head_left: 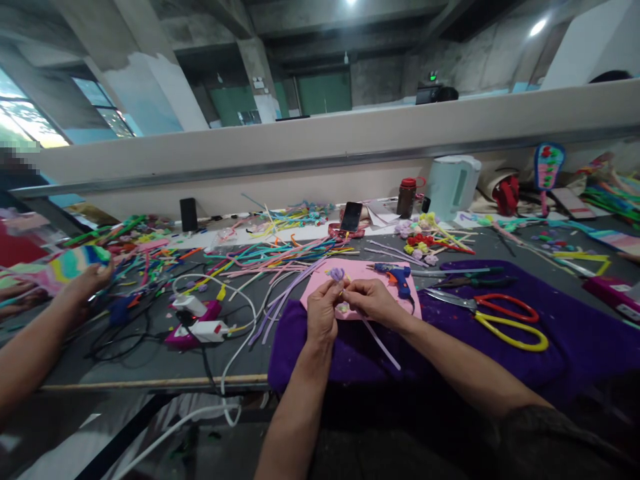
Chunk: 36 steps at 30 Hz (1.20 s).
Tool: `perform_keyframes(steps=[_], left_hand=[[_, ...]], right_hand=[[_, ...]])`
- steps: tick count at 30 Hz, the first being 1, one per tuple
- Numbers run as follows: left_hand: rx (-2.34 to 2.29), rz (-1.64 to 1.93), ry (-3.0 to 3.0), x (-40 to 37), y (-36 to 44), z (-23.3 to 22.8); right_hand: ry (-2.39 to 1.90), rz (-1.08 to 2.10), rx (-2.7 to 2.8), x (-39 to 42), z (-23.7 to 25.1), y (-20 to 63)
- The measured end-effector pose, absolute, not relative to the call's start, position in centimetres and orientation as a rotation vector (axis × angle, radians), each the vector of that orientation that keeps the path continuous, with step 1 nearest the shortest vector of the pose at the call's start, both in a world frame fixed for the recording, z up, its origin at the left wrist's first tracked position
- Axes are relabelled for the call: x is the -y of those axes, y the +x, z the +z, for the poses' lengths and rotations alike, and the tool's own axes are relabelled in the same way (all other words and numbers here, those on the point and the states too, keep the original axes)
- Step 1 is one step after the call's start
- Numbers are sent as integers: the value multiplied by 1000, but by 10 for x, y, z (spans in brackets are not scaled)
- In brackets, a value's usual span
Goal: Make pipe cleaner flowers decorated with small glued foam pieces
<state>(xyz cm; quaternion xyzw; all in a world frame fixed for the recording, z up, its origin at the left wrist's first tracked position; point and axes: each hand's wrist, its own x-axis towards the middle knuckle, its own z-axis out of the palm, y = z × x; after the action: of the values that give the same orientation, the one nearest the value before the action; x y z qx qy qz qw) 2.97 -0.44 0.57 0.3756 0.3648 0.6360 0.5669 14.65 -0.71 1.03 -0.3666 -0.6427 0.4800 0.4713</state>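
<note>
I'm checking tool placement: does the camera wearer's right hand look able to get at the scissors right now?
Probably yes: the right hand is busy at the lilac craft piece, but the scissors lie to that hand's right on the purple cloth, with nothing seen covering them.

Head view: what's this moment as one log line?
left hand: holding purple flower; right hand: fingertips by left's; lilac strip: trailing below right hand; under hands: pink sheet, purple cloth; nearby: glue gun, scissors

From here I watch the bare left hand pinch a small fuzzy lavender flower, bare right hand against it, over a flat pink sheet bearing a blue-and-orange glue gun; red-and-yellow-handled steel scissors lie on purple cloth.
</note>
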Motion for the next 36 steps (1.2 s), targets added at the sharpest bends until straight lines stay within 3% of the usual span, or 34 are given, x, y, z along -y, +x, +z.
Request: perform_keyframes(steps=[9,15,26,36], left_hand=[[-874,1468,895,4,29,3],[-838,1279,964,7,31,3],[-775,1286,856,1,25,-1],[-775,1321,748,-2,25,-4]], right_hand=[[-905,1062,1569,13,13,146],[-799,1236,1484,7,11,152],[-653,1809,1210,0,5,158],[-647,1767,1316,3,4,157]])
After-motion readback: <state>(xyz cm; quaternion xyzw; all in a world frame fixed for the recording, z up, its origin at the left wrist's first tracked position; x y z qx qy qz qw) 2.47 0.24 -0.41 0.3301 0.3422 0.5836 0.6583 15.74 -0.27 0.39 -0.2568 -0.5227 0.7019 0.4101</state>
